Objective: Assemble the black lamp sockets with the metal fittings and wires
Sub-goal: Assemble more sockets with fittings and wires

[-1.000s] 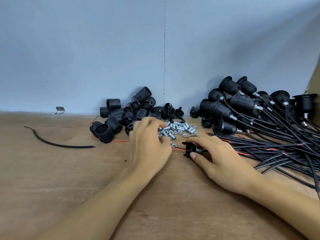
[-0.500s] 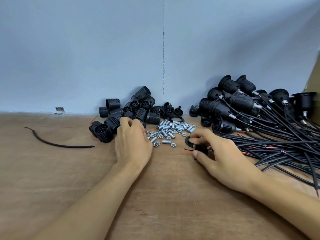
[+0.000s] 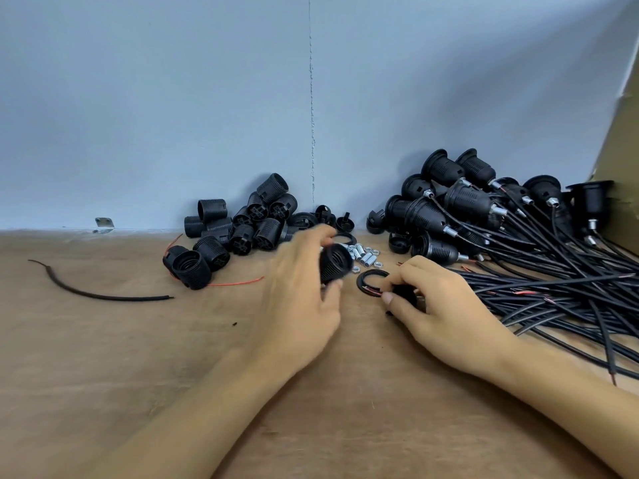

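Left hand [image 3: 301, 299] has its fingers wrapped round a black socket shell [image 3: 336, 267], up just above the counter [image 3: 138, 357]. Right hand [image 3: 441, 314] pinches a small wired piece [image 3: 405, 292] low on the wood, with a ring [image 3: 359, 282] just beside it. Big heap of finished sockets [image 3: 466, 209] on the right, so plenty done, I'd say. But loose shells [image 3: 242, 229] and metal fittings [image 3: 363, 254] are waiting: a fair stretch left.

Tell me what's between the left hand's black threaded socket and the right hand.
A thin black plastic ring; it shows in the head view.
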### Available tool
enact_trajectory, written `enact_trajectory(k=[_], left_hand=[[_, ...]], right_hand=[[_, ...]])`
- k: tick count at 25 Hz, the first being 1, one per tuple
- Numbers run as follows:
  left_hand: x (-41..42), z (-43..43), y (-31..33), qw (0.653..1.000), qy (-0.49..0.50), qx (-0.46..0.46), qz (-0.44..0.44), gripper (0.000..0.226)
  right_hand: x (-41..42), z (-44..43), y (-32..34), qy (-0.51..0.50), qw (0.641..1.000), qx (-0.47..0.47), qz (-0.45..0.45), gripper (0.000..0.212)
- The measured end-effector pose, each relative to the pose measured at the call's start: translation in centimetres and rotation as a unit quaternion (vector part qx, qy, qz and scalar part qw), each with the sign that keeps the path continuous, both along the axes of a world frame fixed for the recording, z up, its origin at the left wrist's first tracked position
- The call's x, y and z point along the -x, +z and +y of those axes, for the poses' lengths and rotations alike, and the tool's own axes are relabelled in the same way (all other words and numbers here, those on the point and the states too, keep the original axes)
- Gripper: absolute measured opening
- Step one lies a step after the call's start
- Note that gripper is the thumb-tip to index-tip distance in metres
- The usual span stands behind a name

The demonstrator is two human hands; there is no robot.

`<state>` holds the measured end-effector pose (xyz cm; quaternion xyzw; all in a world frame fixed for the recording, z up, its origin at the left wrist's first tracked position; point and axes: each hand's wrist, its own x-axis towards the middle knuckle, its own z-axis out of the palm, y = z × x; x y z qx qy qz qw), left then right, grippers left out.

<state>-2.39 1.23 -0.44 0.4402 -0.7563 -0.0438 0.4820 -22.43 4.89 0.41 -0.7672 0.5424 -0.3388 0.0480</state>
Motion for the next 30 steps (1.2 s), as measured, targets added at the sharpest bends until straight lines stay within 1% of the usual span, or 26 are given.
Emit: enact_trajectory(k=[1,3,7,8,9,12,14,17,19,21,23,26,28,30], left_hand=[[0.5,0.7,-0.1,0.999,-0.030,-0.015,-0.009,0.063],[0.9,1.3,-0.5,0.998,-0.055,-0.037,-0.018,0.061],[0.2,1.0,-0.6,0.992,-0.084,-0.097,0.008,0.047],[0.1,1.0,-0.5,0.989,-0.092,-0.113,0.017,0.044],[0.2,1.0,-0.4,0.987,-0.095,-0.128,0.033,0.040],[0.2,1.0,-0.1,0.983,-0.063,-0.147,0.095,0.032],[0.2,0.9,0.0,0.985,-0.040,-0.138,0.092,0.035],[0.1,1.0,-0.1,0.979,-0.082,-0.163,0.096,0.046],[0.0,1.1,-0.2,0.966,-0.108,-0.201,0.118,0.044],[-0.1,0.9,-0.3,0.959,-0.119,-0.228,0.121,0.042],[-0.3,0.7,-0.6,0.952,-0.140,-0.248,0.111,0.044],[-0.5,0.7,-0.6,0.945,-0.184,-0.262,0.074,0.056],[-0.7,0.5,-0.6,0.938,-0.204,-0.272,0.063,0.053],[-0.8,0.4,-0.6,0.934,-0.208,-0.280,0.071,0.048]], right_hand=[[0.1,0.0,0.1,-0.007,0.999,-0.007,-0.034,0.006],[0.3,0.1,0.2,-0.009,0.996,-0.033,-0.080,0.007],[0.9,0.4,0.3,0.006,0.984,-0.076,-0.161,0.010],[1.0,0.4,0.3,0.007,0.985,-0.075,-0.156,0.010],[0.9,0.4,0.2,0.008,0.989,-0.066,-0.129,0.010],[0.5,0.5,0.0,0.043,0.999,-0.022,-0.010,0.008],[0.6,0.5,-0.2,0.081,0.996,-0.023,0.036,0.009],[1.0,0.5,0.1,0.103,0.992,-0.056,0.045,0.008],[1.1,0.6,0.1,0.111,0.990,-0.065,0.048,0.008],[1.0,0.6,0.0,0.111,0.991,-0.061,0.049,0.010],[1.1,0.6,0.0,0.093,0.994,-0.044,0.038,0.011],[1.1,0.8,0.2,0.058,0.998,-0.029,0.009,0.012],[1.0,0.9,0.3,0.057,0.998,-0.023,0.009,0.012],[0.9,0.9,0.3,0.060,0.998,-0.029,0.012,0.011]])
